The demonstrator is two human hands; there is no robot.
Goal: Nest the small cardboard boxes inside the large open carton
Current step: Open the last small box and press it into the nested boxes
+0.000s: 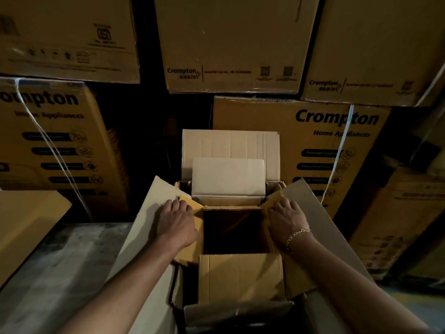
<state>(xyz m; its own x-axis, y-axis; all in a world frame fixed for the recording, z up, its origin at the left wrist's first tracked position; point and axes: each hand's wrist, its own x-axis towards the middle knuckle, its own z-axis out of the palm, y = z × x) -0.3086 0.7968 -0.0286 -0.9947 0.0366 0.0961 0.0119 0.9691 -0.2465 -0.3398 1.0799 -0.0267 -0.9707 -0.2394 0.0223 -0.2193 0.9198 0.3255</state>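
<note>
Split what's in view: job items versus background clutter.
Job: large open carton, small open box inside it, left hand and right hand pressing its side flaps.
Lying about: stacked Crompton cartons, cardboard piece at left, concrete floor.

Both bare forearms reach forward and inward from the lower corners, the left hand (177,222) and the right hand (286,220) lying palm-down (fingers loosely spread, nearly straight, tips pointing ahead), level with each other and well apart, wrists only slightly bent.
</note>
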